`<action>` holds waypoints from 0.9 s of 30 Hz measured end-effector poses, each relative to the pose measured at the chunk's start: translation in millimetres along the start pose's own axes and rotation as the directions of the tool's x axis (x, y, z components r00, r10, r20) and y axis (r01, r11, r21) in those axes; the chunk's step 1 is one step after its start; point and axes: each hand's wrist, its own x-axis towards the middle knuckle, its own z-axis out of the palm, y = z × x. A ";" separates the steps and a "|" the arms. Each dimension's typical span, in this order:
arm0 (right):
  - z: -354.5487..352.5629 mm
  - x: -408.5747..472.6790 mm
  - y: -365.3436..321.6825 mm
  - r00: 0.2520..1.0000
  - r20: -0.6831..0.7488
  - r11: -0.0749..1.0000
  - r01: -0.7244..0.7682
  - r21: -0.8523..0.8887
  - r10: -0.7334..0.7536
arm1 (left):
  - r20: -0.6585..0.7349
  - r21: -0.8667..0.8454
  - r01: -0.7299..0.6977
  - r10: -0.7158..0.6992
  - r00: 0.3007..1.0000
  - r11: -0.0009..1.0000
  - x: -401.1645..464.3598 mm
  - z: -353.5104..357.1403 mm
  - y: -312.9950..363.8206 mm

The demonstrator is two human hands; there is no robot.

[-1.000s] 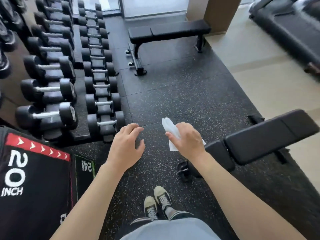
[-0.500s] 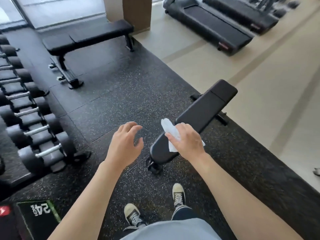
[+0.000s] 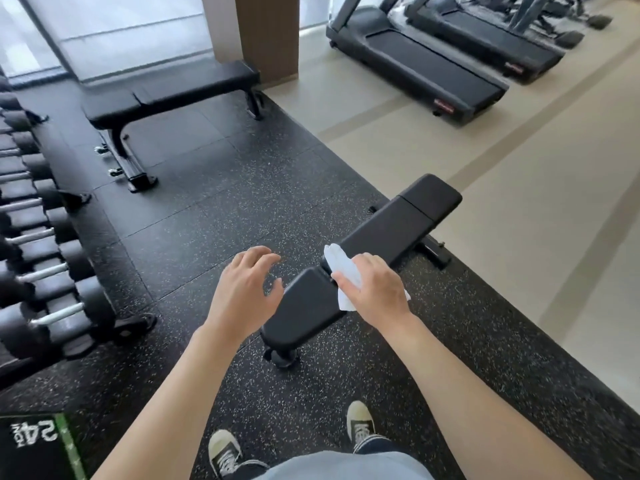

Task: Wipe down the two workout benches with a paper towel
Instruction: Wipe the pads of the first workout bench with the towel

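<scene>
The right hand (image 3: 375, 291) holds a crumpled white paper towel (image 3: 341, 275), its fingers (image 3: 367, 263) curled over the wad and the thumb pinching it from the near side. The towel sticks out past the fingertips and a corner shows beyond the wrist side of the hand. Directly under those fingers lies the near bench (image 3: 391, 225), a black padded one running away from the person on a diagonal; the towel sits over the gap between its seat pad and its longer back pad, though whether it presses on the vinyl cannot be told.

The left hand (image 3: 242, 292) hovers just beside the near end of that bench, holding nothing, its fingers (image 3: 258, 256) loosely spread and slightly bent, the thumb close to the pad's edge.

Well beyond both sets of fingers, the far bench (image 3: 180, 90) stands flat on the speckled rubber floor (image 3: 214, 216). To the left of the left fingers runs a rack of dumbbells (image 3: 52, 244). Far off to the right of the right fingers, treadmills (image 3: 426, 64) stand on the pale floor.
</scene>
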 end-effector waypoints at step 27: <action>87.7 -16.2 54.0 0.930 0.216 0.945 0.253 0.205 -0.296 | -0.135 -0.023 0.384 -0.383 0.914 0.923 -89.7 121.7 -3.1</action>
